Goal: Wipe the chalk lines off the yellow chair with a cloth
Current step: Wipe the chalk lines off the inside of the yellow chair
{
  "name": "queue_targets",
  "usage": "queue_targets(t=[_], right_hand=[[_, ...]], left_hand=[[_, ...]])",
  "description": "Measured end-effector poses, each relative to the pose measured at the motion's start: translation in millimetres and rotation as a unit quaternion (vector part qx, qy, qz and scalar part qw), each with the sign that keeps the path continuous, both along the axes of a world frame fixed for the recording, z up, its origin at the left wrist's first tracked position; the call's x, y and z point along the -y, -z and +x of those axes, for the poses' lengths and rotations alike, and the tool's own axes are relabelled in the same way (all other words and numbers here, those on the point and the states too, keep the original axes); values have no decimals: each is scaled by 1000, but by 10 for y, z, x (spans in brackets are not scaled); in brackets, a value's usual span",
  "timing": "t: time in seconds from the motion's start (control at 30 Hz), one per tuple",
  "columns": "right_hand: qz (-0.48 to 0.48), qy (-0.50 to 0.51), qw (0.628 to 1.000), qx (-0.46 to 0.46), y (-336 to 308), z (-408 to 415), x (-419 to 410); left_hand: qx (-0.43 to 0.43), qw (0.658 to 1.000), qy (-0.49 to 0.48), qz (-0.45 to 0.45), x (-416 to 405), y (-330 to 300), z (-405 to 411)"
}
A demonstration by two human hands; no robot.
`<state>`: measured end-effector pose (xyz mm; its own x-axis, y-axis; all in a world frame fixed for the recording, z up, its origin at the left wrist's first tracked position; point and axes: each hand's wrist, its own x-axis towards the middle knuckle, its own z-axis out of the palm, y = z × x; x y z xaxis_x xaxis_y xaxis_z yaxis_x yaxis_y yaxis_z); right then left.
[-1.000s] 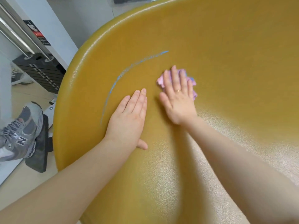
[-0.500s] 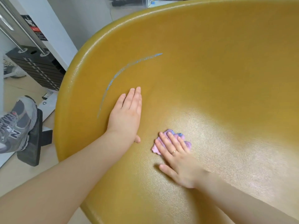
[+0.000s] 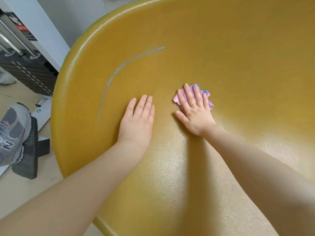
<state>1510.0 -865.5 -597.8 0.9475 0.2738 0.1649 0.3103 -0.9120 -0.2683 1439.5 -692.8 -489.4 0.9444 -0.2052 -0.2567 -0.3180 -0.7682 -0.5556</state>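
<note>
— Yellow fills nearly everything, right?
— Yes, the yellow chair [image 3: 221,57] and its curved, pebbled shell take up most of the view.
— Where are the chalk lines?
— One pale blue chalk line [image 3: 119,68] arcs along the shell's left side, just beyond the fingertips of the left hand [image 3: 136,121].
— And the cloth?
— The pink cloth [image 3: 194,96], crumpled, lies on the shell right of that arc, pinned under the right hand [image 3: 194,114], whose fingers are flat and spread over it; a ring shows on one.
— The left hand?
— Open, palm down on bare yellow, holding nothing.
— Beyond the chair?
— A grey sneaker [image 3: 12,132] on a black footrest [image 3: 29,154], and a weight stack [image 3: 29,72] behind.
</note>
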Motion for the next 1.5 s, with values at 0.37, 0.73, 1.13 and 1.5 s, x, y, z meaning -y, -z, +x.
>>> queue_targets(t=[0.37,0.73,1.13,1.5], right_hand=[[28,-109,991,-71,109,-1364,82],[236,141,961,-37,-536,-2275,1697],[138,256,939,-181,-31,-2894,1769],[28,141,959,-243,111,-3037,974]], left_hand=[[-23,994,39,-100,196,-25,-456],[-191,955,100,-206,807,329,-1242],[-277,928,55,-244,1229,866,-1682],[-263,924,21,-278,805,789,-1679]])
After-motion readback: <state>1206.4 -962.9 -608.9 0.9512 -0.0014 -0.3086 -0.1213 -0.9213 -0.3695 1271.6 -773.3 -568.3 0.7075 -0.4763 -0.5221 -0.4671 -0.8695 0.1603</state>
